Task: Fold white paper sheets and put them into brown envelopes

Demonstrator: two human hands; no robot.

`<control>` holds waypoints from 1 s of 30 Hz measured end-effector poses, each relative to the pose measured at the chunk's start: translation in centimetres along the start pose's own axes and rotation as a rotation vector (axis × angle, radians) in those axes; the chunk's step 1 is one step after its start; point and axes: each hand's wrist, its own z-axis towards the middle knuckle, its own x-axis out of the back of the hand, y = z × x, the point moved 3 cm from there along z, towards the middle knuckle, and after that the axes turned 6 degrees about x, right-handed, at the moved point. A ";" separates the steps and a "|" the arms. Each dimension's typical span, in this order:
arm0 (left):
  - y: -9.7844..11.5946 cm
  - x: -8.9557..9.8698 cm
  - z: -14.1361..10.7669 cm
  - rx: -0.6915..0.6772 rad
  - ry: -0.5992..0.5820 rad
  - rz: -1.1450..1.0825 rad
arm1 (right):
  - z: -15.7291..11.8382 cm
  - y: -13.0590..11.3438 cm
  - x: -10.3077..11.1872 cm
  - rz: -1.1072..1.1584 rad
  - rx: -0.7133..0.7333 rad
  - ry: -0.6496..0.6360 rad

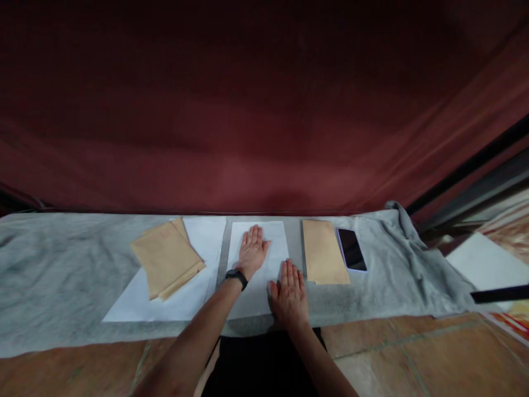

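A sheet of white paper (248, 300) lies flat on the grey cloth in front of me. My left hand (253, 251) rests palm down on its upper part, fingers stretched out. Lower down, my right hand (291, 295) lies flat across the sheet's right edge, its fingers extended and partly over the cloth. Neither hand grips anything. To the right of my right hand is a brown paper envelope (324, 251). On the left, several brown envelopes (167, 256) are piled loosely on top of more white paper (128, 303).
A smartphone (351, 250) with a dark screen lies right of the single envelope. The grey cloth (61, 275) covers the long surface and bunches up at its right end. Behind it rises a dark red curtain (264, 138). A tiled floor (372, 347) runs along the front.
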 end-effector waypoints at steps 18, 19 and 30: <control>-5.6 1.0 0.3 0.084 0.067 0.034 | 11.9 -2.8 -2.5 0.259 0.113 -0.170; -5.6 1.1 0.3 0.078 0.060 0.037 | 13.3 -3.2 -3.2 0.262 0.137 -0.205; -5.4 1.1 0.4 0.097 0.049 0.094 | 15.9 -0.7 -7.0 0.120 0.095 -0.208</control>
